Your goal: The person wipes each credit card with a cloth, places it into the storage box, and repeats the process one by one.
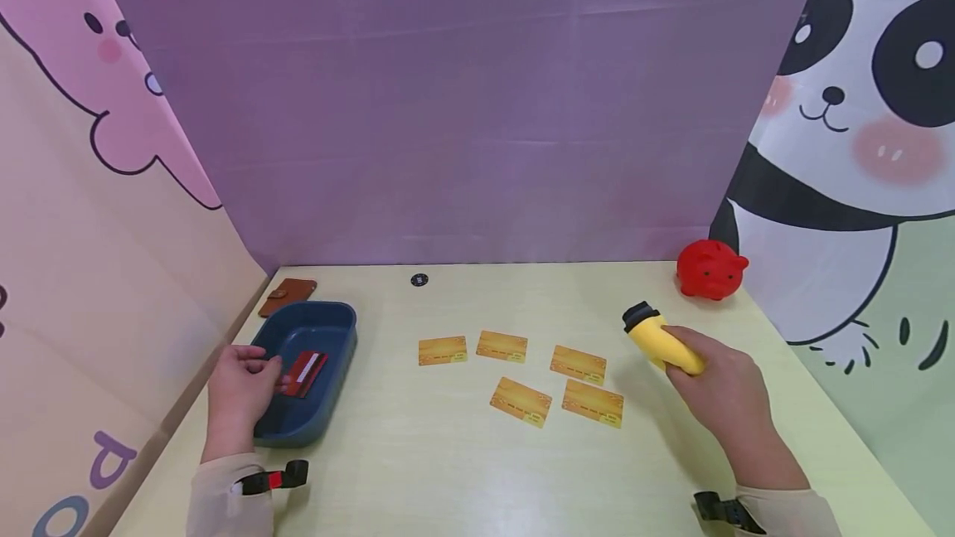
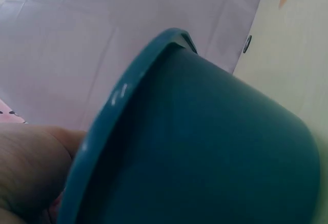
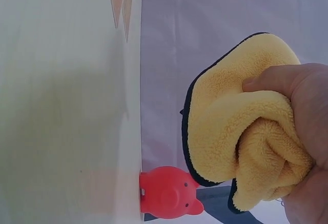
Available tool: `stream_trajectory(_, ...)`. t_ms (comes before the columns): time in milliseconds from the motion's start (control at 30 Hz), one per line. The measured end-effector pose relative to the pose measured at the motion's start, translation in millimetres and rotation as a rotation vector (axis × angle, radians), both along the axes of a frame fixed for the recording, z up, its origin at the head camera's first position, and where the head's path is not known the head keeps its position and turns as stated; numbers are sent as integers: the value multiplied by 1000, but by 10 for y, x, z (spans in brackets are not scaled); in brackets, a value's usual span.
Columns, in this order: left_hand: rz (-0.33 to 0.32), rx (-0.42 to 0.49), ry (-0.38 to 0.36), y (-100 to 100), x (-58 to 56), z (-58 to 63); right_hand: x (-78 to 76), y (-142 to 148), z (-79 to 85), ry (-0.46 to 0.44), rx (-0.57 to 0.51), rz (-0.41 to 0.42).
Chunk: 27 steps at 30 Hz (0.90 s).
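Observation:
My left hand (image 1: 244, 392) reaches over the left rim of a blue plastic basin (image 1: 339, 363). Its thumb and fingers pinch the edge of a red card (image 1: 304, 374) with a white stripe, which lies tilted inside the basin's outline. In the left wrist view the basin's wall (image 2: 215, 131) hides most of what that hand holds. Raised above the table on the right, my right hand (image 1: 719, 384) grips a bunched yellow cloth (image 3: 220, 126) with black edging, thumb on top and fingers wrapped round it.
Several gold cards (image 1: 521, 401) lie spread over the middle of the table. A red piggy bank (image 1: 710, 270) stands at the back right corner. Behind the basin lies a brown leather wallet (image 1: 288, 297), and a small black disc (image 1: 419, 280) is near the back edge.

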<state>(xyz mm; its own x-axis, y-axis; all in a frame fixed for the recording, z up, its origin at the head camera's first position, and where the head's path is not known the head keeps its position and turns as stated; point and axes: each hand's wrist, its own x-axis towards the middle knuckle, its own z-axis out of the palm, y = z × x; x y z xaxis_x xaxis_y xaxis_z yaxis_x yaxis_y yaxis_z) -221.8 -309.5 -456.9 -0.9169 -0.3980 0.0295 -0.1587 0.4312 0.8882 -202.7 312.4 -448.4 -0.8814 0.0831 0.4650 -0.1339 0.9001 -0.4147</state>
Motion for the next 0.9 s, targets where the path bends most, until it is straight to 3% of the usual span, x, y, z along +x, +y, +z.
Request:
stream_trajectory(167,11,-26,11,34,3,9,7,12,8,5,1,0)
stream_trajectory(433,76,-182,170,109,-12,27,16,21,36,-27,-7,-11)
stream_trajectory(500,77,-187,210,143,-18,40,20,31,41,-36,-8,-18)
stream_trajectory(700,23,-126,327,309,-43,118,18,71,38,-61,-13,-38)
stream_trajectory(900,-79,-89,382,481,-93,138,15,95,33,-48,-18,-19)
